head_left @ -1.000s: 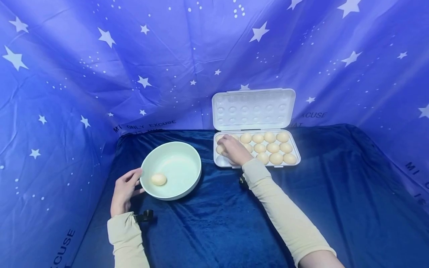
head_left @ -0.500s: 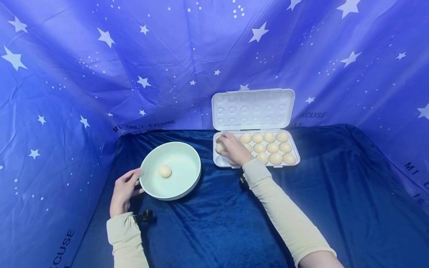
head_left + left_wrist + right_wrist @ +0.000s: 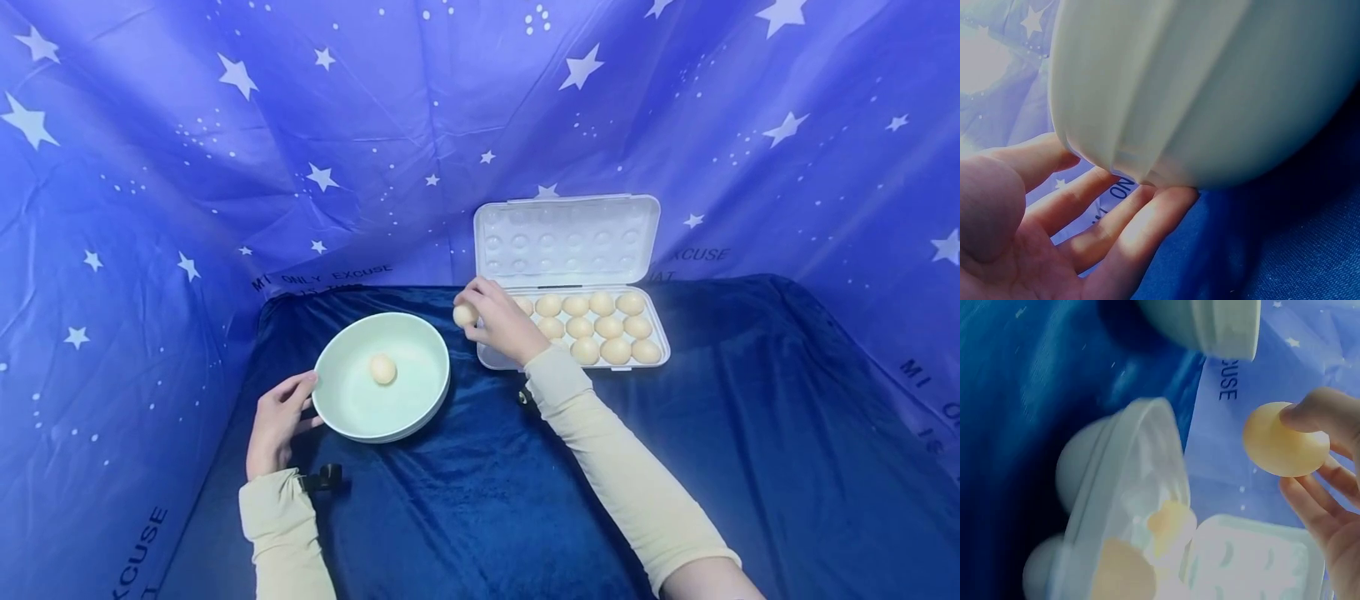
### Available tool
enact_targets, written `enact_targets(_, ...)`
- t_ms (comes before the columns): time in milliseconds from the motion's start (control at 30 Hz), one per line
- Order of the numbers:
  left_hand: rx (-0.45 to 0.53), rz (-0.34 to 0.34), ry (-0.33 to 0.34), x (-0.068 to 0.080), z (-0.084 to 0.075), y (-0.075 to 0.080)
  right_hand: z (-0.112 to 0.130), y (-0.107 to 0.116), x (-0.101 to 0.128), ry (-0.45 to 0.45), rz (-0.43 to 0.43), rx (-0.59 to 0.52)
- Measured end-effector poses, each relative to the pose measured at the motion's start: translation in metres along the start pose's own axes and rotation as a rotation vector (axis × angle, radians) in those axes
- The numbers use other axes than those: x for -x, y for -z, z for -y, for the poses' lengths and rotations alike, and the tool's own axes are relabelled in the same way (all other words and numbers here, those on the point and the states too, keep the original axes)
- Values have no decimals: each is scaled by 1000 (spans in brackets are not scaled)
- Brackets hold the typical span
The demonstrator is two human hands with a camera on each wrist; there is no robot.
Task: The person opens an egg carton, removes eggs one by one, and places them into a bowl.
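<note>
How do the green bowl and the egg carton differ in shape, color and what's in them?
The pale green bowl is round, while the white egg carton is rectangular. The bowl has an open top with no lid; the carton has a lid standing open at its back. The bowl holds one loose egg, while the carton holds rows of eggs. Both contain eggs.

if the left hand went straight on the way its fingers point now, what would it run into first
The pale green bowl, most likely: the left hand has its fingertips against the outer side, though how firmly they press is unclear.
</note>
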State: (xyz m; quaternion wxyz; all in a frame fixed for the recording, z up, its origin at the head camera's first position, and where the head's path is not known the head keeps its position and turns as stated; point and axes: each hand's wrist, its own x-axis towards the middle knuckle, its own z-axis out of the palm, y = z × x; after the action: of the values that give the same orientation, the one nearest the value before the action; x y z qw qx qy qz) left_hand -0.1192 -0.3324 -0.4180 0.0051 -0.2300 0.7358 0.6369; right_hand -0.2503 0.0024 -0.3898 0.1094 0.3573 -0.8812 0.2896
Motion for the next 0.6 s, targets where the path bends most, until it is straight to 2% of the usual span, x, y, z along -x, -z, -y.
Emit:
enact_targets(167, 5, 11, -4, 0, -1, -1, 15, -4, -4, 31, -14, 6)
enact_targets(367, 12, 6, -2, 0, 0, 1, 29, -14, -9, 50, 19, 0)
enact_targets(600, 22, 22, -5, 1, 1, 1, 43, -26, -14, 47, 135, -12)
